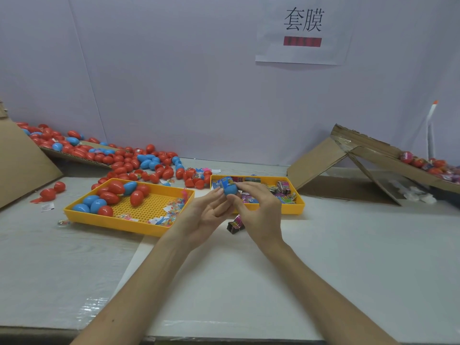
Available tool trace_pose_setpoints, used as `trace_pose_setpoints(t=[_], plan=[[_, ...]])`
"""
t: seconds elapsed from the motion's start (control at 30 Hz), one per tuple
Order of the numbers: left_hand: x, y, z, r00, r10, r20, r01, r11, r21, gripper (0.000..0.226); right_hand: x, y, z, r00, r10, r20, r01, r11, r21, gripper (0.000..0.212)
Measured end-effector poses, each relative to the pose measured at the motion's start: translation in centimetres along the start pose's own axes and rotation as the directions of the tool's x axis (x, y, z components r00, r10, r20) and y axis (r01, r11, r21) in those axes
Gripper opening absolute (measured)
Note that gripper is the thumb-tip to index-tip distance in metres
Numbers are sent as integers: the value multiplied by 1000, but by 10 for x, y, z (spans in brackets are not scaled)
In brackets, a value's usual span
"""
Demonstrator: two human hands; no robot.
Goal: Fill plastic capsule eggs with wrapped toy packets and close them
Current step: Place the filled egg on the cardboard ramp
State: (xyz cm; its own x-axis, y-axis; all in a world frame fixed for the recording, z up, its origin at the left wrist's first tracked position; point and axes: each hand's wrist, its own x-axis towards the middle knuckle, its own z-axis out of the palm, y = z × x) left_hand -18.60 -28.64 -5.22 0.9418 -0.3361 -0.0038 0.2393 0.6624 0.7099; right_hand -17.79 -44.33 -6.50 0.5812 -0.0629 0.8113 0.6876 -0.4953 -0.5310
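Note:
Both hands meet above the table's middle. My left hand [206, 215] and my right hand [256, 207] together hold a blue capsule egg half [229, 187], and a wrapped toy packet [227, 180] sticks out of its top. My right thumb and fingers pinch the egg from the right; my left fingertips support it from the left. A yellow tray [124, 221] on the left holds several red and blue eggs. A second yellow tray [291, 209] behind my hands holds wrapped packets. One dark packet [234, 226] lies on the table under my hands.
A heap of red and blue eggs [139, 161] spreads from a cardboard box flap at the back left. A tilted cardboard box [373, 155] at the right holds wrapped eggs. A paper sign hangs on the back wall. White sheeting covers the table front.

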Motion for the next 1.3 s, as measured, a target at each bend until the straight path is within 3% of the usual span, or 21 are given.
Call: trace_pose_setpoints(t=[0.1, 0.27, 0.63, 0.83, 1.3], plan=[[0, 0, 0, 1000, -5, 16, 5, 1000, 8, 23, -1, 0, 1, 1000, -27, -2, 27, 999, -27, 29], [-1, -1, 2, 999, 28, 28, -30, 996, 87, 36, -2, 2, 2, 998, -66, 0, 66, 996, -56, 28], [-2, -1, 3, 999, 23, 29, -26, 993, 115, 26, -2, 2, 2, 997, -48, -54, 47, 999, -25, 27], [-2, 0, 3, 999, 19, 33, -21, 997, 77, 35, -1, -2, 0, 1000, -25, 9, 25, 1000, 1, 35], [-4, 1, 3, 1000, 3, 31, -6, 993, 115, 39, -4, 4, 2, 997, -71, -18, 70, 997, -40, 30]])
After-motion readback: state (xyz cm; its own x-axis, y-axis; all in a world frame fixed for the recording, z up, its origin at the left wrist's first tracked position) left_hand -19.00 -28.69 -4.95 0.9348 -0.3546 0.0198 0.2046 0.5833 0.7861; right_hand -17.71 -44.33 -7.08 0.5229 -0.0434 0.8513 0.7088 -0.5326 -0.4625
